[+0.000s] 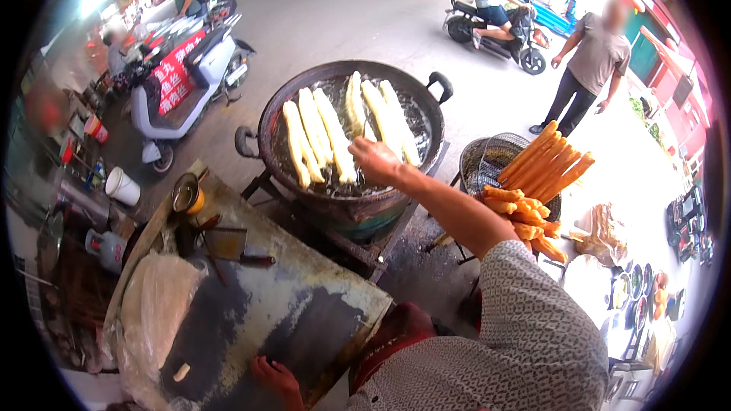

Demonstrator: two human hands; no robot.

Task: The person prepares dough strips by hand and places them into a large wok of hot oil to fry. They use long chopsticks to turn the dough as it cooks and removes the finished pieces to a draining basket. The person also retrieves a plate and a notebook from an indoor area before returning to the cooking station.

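My right hand (374, 161) reaches over the near rim of a wide black wok (268, 157) of bubbling oil. Its fingers are bent beside pale dough sticks (331, 131). A thin dark line shows at the fingertips, but I cannot tell whether it is a tool in my grip. More pale sticks (394, 117) float to the right of it. My left hand (277, 379) rests at the near edge of a worn, flour-dusted worktable (297, 319), holding nothing. Left of it on the tabletop are a small dough piece (181, 372) and a dough slab under plastic film (163, 302).
Golden fried dough sticks (542, 168) stand in a wire basket (477, 154) at right. A dough scraper (225, 244) and an oil cup (187, 194) sit on the table's far end. A scooter (194, 91) is parked left; a person (599, 57) stands right; a rider (494, 0) passes behind.
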